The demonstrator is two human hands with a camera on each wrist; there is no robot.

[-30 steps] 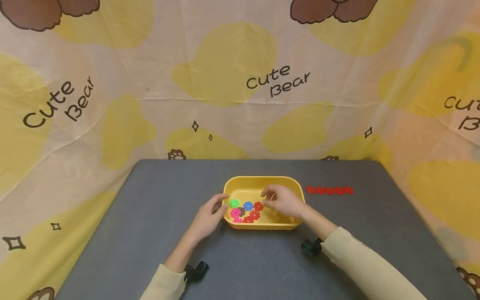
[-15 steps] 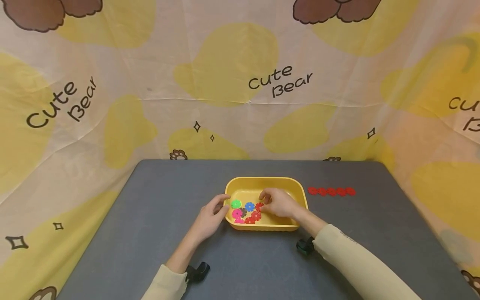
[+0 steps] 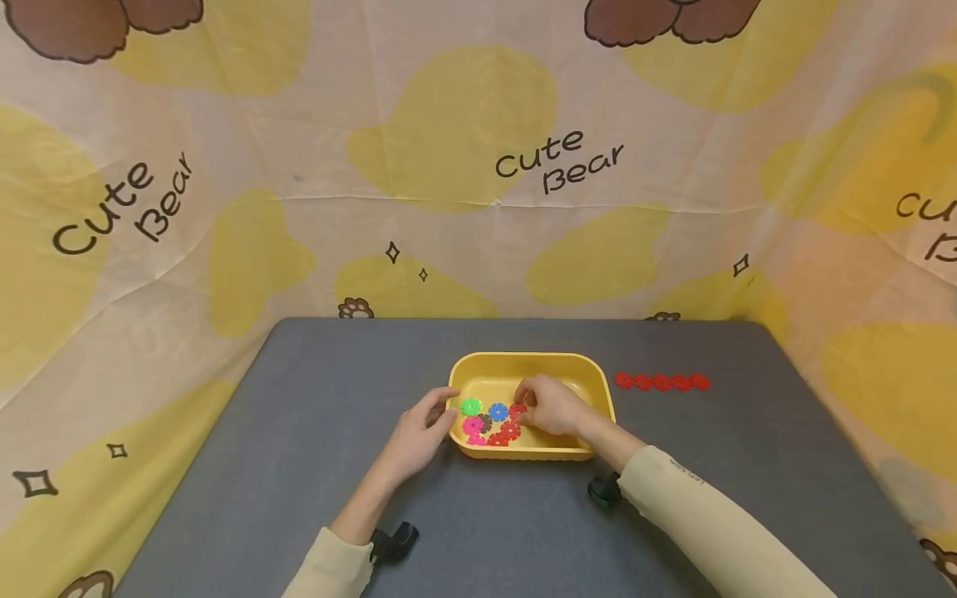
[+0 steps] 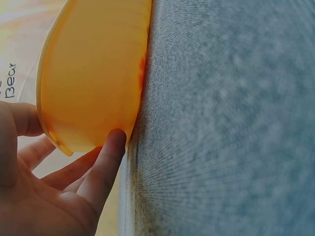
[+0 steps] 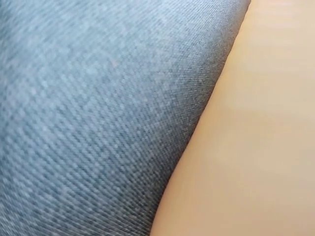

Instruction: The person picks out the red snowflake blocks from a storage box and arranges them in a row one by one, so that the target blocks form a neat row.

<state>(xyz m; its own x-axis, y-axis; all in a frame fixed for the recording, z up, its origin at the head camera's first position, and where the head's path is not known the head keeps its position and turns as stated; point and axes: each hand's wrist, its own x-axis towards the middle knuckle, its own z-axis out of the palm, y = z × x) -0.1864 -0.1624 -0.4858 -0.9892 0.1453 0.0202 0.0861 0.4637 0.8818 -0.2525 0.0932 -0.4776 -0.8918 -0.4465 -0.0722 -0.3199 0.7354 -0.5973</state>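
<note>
A yellow plastic tub (image 3: pixel 478 453) stands on the grey table. My left hand (image 3: pixel 415 433) holds its left end, thumb and fingers spread around the corner; in the left wrist view the hand's fingers (image 4: pixel 106 157) lie along the tub's outer wall (image 4: pixel 93 78). Inside the tub my right hand (image 3: pixel 555 407) pinches at a red snowflake disc (image 3: pixel 517 410), its fingertips right at the piece and partly covering it. Around it lie more red discs (image 3: pixel 510 429), a blue disc (image 3: pixel 498 412), a green disc (image 3: pixel 471 407), pink discs (image 3: pixel 473 425) and a dark grey disc (image 3: pixel 486 423).
Right of the tub, a row of several red snowflake discs (image 3: pixel 661 382) lies joined on the table (image 3: pixel 314 399). A patterned cloth (image 3: pixel 449 166) hangs behind and at the sides. The right wrist view shows only table surface (image 5: pixel 88 108) and a blurred pale surface (image 5: pixel 246 157).
My right hand has moved a little left and down inside the tub, its fingers closing in on the red disc. My left hand stays at the tub's left end.
</note>
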